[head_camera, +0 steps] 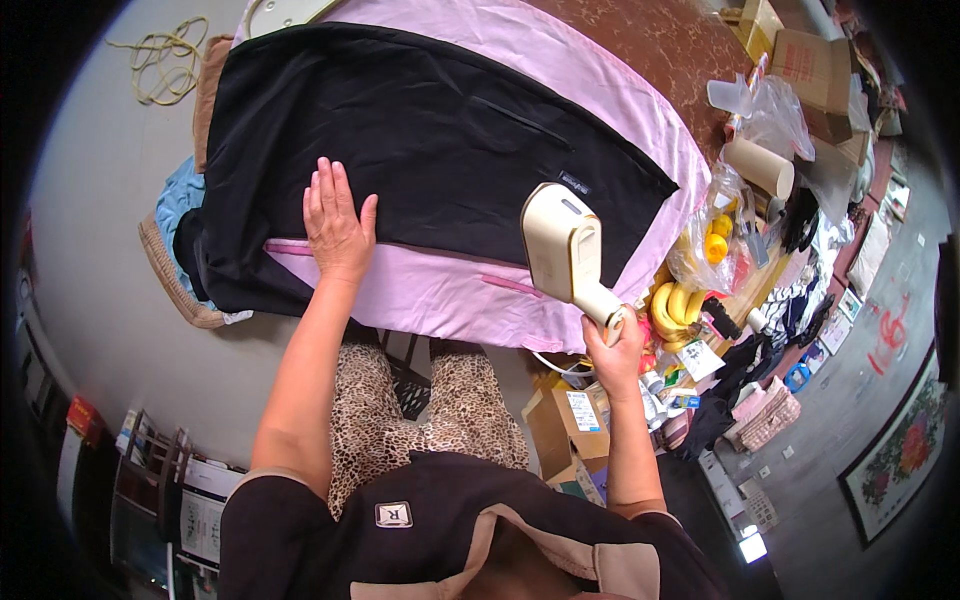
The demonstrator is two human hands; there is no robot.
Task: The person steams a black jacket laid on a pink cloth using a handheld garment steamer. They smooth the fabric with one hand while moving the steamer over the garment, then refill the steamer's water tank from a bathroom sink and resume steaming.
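My left hand (335, 225) lies flat on a black garment (360, 127), palm down, thumb apart from the fingers. Gripped by its handle in my right hand (619, 349) is a cream handheld garment steamer (559, 236). The steamer's head is over the garment's lower right part; whether it touches the fabric cannot be told. The black fabric has a slanted zip (521, 124) and a small sewn label (574, 182), and it is creased at the left. Beneath it spreads a pink cloth (450, 300). A white cord (555, 365) shows below the cloth near my right hand.
Bananas (675, 307), a plastic bag with yellow fruit (716, 240), and bottles crowd the right side. An open cardboard box (574, 424) sits below my right wrist. At left are a woven basket (169, 277) with blue cloth and a coiled yellow cord (165, 64) on the floor.
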